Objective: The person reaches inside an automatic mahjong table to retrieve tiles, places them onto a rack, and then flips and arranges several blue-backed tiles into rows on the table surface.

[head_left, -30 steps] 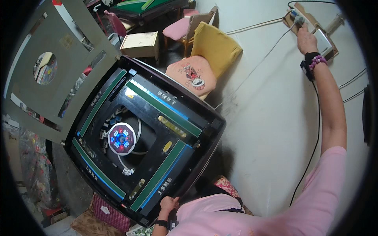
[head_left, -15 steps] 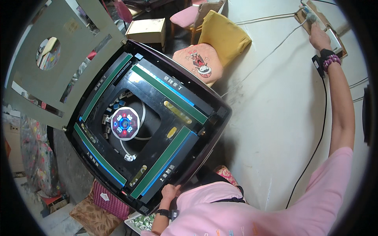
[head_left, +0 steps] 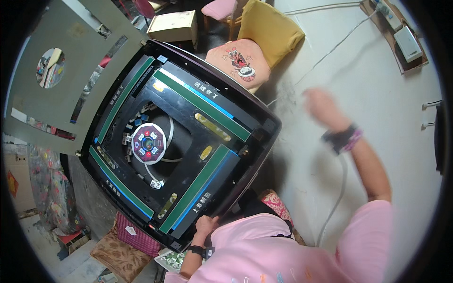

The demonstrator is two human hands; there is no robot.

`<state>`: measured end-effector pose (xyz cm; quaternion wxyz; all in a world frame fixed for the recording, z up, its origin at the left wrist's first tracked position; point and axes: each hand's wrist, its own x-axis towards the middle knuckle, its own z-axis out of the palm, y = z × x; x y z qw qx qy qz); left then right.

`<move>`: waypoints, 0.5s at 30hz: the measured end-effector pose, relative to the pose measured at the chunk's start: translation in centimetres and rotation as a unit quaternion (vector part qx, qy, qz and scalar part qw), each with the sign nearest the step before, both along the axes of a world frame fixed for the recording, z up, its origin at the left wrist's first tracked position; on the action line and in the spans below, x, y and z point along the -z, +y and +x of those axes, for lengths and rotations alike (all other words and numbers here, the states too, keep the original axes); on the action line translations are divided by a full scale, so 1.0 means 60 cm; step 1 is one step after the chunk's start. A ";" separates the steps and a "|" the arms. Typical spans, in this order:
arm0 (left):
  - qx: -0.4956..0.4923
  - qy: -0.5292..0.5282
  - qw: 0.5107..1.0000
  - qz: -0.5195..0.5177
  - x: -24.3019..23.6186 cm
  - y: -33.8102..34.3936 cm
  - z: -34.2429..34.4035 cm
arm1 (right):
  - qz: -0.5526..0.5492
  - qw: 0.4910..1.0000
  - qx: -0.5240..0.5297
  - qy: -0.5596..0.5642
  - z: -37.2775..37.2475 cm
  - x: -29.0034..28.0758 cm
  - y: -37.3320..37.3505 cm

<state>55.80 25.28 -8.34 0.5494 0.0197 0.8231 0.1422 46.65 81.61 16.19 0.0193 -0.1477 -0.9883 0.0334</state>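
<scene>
An automatic mahjong table [head_left: 255, 118] stands before me with its inner deck uncovered, green strips along its sides. At its middle sits a white-rimmed octagonal control panel [head_left: 149, 143] with dice-like buttons, and loose mahjong tiles lie in the dark well around it. My left hand [head_left: 206, 226] is closed on the table's near edge, a dark band at its wrist. My right hand [head_left: 325, 109] hangs in the air between the table and the white wall, smeared by motion. Its fingers are too blurred to read. The grey table cover [head_left: 80, 75] is tilted up on the far left.
A power strip [head_left: 389, 19] and a white switch box [head_left: 407, 44] sit on a wooden board at the upper right, with cables running along the wall. Chairs with a peach cushion [head_left: 238, 61] and a yellow backrest [head_left: 271, 35] stand beyond. A tile tray [head_left: 171, 260] is below the near corner.
My right hand has left the power strip and swung down and left toward the table. The blue glow in the control panel's centre has dimmed. My left hand stays at the table edge.
</scene>
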 end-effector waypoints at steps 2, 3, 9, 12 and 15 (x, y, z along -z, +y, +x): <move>0.005 0.009 1.000 0.004 -0.010 0.005 -0.001 | -0.078 0.991 -0.075 -0.076 0.027 0.089 -0.100; 0.006 0.005 1.000 0.006 -0.007 0.009 0.000 | -0.141 0.983 -0.094 -0.068 0.050 0.155 -0.124; 0.023 -0.005 1.000 -0.005 -0.004 0.010 -0.002 | -0.084 0.989 -0.115 -0.039 0.089 0.362 -0.228; 0.031 -0.014 0.999 -0.013 -0.012 0.018 -0.008 | -0.065 0.991 -0.074 -0.094 0.079 0.409 -0.231; 0.020 -0.018 0.999 -0.031 -0.009 0.012 -0.004 | -0.074 0.972 -0.028 -0.220 0.050 0.417 -0.237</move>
